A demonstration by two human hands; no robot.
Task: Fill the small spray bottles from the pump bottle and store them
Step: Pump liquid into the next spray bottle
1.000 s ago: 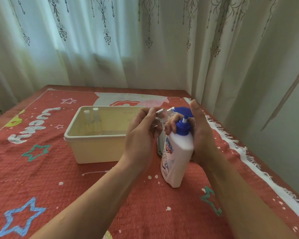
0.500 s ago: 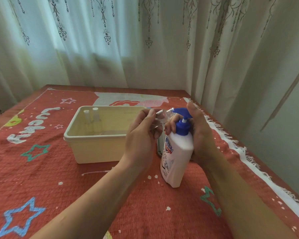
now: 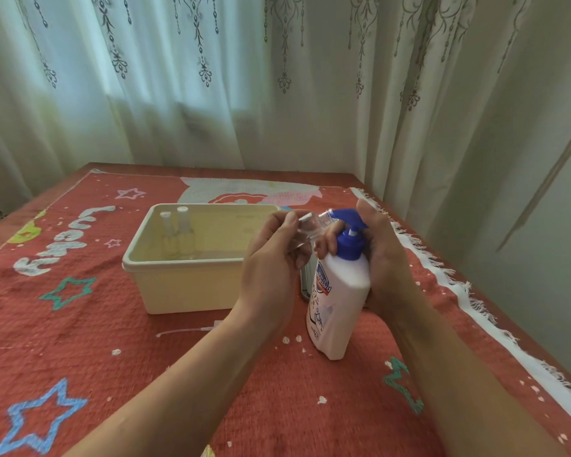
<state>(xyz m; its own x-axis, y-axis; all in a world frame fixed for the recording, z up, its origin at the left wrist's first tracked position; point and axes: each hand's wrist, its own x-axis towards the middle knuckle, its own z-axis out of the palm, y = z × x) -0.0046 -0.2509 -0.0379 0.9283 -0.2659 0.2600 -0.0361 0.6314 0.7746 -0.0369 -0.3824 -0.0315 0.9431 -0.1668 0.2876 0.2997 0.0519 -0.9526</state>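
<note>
The left hand (image 3: 271,268) pinches a small clear plastic spray bottle (image 3: 310,227) in curled fingertips. The bottle is tilted, its long axis running roughly from 8 to 2 o'clock, and its upper end is just beside the blue spout; whether they meet I cannot tell. At 3 o'clock of it, the right hand (image 3: 388,258) wraps the neck of the white pump bottle with the blue head (image 3: 340,298), thumb raised beside the plunger.

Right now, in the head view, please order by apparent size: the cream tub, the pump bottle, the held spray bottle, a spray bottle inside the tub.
1. cream tub
2. pump bottle
3. held spray bottle and stored spray bottle: look alike, the first partly hidden, so unranked.
</note>
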